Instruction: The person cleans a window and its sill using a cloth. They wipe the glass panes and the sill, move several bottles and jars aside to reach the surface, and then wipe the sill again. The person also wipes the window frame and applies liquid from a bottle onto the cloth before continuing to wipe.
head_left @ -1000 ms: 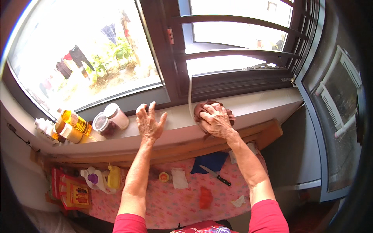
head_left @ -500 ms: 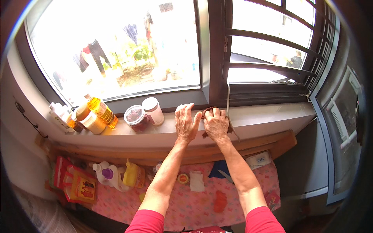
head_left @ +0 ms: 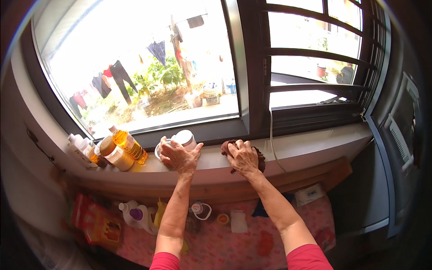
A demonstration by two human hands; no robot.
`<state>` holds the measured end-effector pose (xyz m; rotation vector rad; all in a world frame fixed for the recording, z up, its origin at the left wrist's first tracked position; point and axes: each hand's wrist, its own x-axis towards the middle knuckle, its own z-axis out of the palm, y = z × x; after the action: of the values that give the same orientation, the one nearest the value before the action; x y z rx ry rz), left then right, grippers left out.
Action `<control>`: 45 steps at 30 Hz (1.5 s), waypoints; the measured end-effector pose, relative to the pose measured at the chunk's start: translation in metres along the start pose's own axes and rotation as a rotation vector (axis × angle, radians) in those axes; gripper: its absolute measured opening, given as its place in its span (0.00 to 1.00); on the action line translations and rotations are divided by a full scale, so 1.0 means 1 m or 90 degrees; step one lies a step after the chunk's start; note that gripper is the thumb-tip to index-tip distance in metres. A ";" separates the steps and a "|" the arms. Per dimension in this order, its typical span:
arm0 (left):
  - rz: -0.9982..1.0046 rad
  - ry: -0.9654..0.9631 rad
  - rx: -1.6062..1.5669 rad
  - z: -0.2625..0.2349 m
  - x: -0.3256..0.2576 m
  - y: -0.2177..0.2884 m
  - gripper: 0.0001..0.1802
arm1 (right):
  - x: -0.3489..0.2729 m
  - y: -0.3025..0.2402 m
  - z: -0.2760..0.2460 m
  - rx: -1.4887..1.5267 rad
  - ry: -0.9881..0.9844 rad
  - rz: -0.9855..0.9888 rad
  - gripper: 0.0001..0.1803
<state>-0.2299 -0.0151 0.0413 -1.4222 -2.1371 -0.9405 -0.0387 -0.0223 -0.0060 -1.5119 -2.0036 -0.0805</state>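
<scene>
My left hand is at two lidded jars on the windowsill. Its fingers curl over the clear jar, and its thumb lies along the right side of the white-lidded jar. The palm hides much of both. Farther right, my right hand presses a crumpled brown cloth onto the sill, its fingers bent over the fabric. An oil bottle with yellow liquid leans left of the jars, beside a brown-lidded jar and a white bottle.
A pale cord hangs over the sill right of the cloth. Below stands a table with a pink patterned cover, holding white jugs, red packaging, a folded white tissue and a white packet. Dark window bars rise behind.
My left hand has moved left from beside the cloth onto the two jars. My right hand stays on the cloth, now slightly left along the sill. The view has shifted.
</scene>
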 end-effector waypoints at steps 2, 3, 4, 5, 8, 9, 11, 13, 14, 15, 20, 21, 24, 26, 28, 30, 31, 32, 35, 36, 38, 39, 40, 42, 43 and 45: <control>-0.006 -0.023 0.006 0.005 -0.001 -0.002 0.53 | 0.013 -0.010 0.000 -0.052 0.003 0.059 0.14; 0.044 0.012 0.001 0.018 -0.003 -0.006 0.53 | 0.020 -0.016 -0.004 -0.046 -0.042 0.087 0.12; 0.091 0.032 -0.028 0.020 -0.007 -0.002 0.53 | 0.023 -0.018 -0.002 -0.054 -0.041 0.111 0.11; 0.132 0.045 -0.048 0.024 -0.011 0.003 0.51 | 0.024 -0.021 0.001 -0.063 -0.039 0.134 0.11; 0.192 0.088 -0.232 0.014 -0.020 0.017 0.45 | 0.021 -0.029 -0.003 -0.076 -0.053 0.147 0.13; 0.170 0.084 -0.271 0.006 -0.023 0.019 0.46 | 0.014 -0.025 -0.001 -0.071 -0.060 0.048 0.14; 0.127 0.074 -0.369 -0.009 -0.027 0.022 0.45 | 0.001 -0.021 -0.003 -0.050 -0.061 -0.127 0.14; 0.092 0.054 -0.482 -0.025 -0.030 0.018 0.43 | -0.011 -0.022 -0.011 0.001 -0.072 -0.247 0.13; 0.057 0.029 -0.569 -0.032 -0.034 0.013 0.42 | -0.016 -0.019 -0.012 0.021 -0.045 -0.310 0.10; 0.021 0.002 -0.655 -0.038 -0.042 0.004 0.41 | -0.019 -0.018 -0.013 0.059 -0.085 -0.312 0.11; -0.108 -0.134 -0.727 -0.087 -0.090 -0.053 0.40 | 0.024 -0.018 -0.014 0.440 0.063 -0.154 0.14; -0.121 -0.136 -0.726 -0.094 -0.102 -0.063 0.40 | 0.035 -0.019 -0.003 0.298 0.139 -0.034 0.15; -0.126 -0.125 -0.689 -0.098 -0.135 -0.092 0.39 | 0.076 -0.006 0.047 0.049 0.276 0.053 0.14; -0.154 -0.131 -0.680 -0.106 -0.155 -0.114 0.39 | 0.082 -0.025 0.063 -0.048 0.187 0.028 0.11; -0.179 -0.172 -0.717 -0.115 -0.173 -0.132 0.40 | 0.077 -0.055 0.073 0.017 0.129 -0.067 0.13; -0.188 -0.226 -0.750 -0.120 -0.179 -0.136 0.40 | 0.065 -0.077 0.096 0.056 0.159 -0.199 0.13; -0.197 -0.251 -0.750 -0.125 -0.184 -0.139 0.40 | 0.061 -0.085 0.096 0.087 0.115 -0.169 0.13; -0.203 -0.279 -0.752 -0.130 -0.187 -0.141 0.40 | 0.058 -0.089 0.094 0.114 0.073 -0.137 0.13; -0.188 -0.265 -0.740 -0.141 -0.193 -0.140 0.42 | 0.044 -0.097 0.066 0.092 -0.076 -0.109 0.15; -0.202 -0.261 -0.759 -0.143 -0.196 -0.140 0.42 | 0.040 -0.097 0.056 0.066 -0.130 -0.113 0.16; -0.220 -0.268 -0.744 -0.133 -0.205 -0.150 0.41 | 0.027 -0.086 0.047 0.088 -0.115 -0.181 0.14; -0.229 -0.272 -0.736 -0.129 -0.209 -0.153 0.40 | 0.021 -0.077 0.045 0.105 -0.115 -0.206 0.14; -0.220 -0.267 -0.728 -0.131 -0.210 -0.151 0.40 | 0.017 -0.069 0.040 0.122 -0.117 -0.232 0.14; -0.221 -0.258 -0.690 -0.140 -0.213 -0.152 0.39 | 0.010 -0.063 0.025 0.105 -0.134 -0.249 0.15; -0.248 -0.256 -0.697 -0.147 -0.213 -0.150 0.38 | 0.009 -0.050 0.025 0.140 -0.135 -0.291 0.15; -0.282 -0.259 -0.771 -0.137 -0.224 -0.166 0.39 | 0.015 -0.025 0.014 0.137 -0.169 -0.330 0.16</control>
<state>-0.2975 -0.3002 -0.0619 -1.7040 -2.2475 -2.6018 -0.0694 -0.0125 -0.0021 -0.8793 -2.4843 0.1274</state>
